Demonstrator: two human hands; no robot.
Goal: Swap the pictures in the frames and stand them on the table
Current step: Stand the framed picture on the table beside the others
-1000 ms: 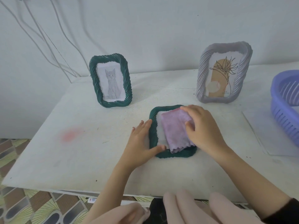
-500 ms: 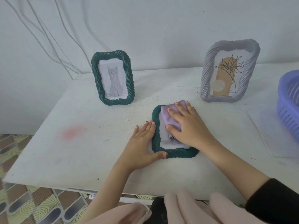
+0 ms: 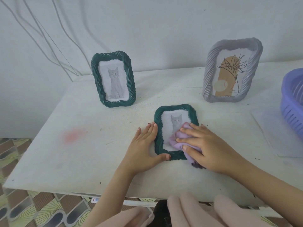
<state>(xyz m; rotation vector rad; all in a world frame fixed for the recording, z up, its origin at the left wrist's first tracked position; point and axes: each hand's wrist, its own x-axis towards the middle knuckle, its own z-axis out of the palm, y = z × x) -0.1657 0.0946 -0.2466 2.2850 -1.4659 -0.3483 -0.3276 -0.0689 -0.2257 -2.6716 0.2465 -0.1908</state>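
Observation:
A dark green frame point(image 3: 176, 110) with a grey cat picture lies flat on the white table point(image 3: 98, 145). My left hand point(image 3: 144, 148) rests flat against its left edge, thumb at the lower corner. My right hand point(image 3: 208, 148) presses a bunched lilac cloth point(image 3: 177, 139) onto the lower right of the glass, thumb curled over the cloth. A second green cat frame point(image 3: 114, 79) stands upright at the back left. A grey-lilac frame point(image 3: 231, 71) with a tan plant drawing stands at the back right.
A purple plastic basket point(image 3: 293, 102) sits at the right edge on a pale sheet point(image 3: 268, 128). White cables point(image 3: 49, 38) hang down the wall behind the table. A faint pink stain point(image 3: 73, 135) marks the table's left part. Patterned floor shows below.
My right hand has dragged the cloth from the top of the flat frame down to its lower right, uncovering the cat picture. My left hand stays at the frame's left edge.

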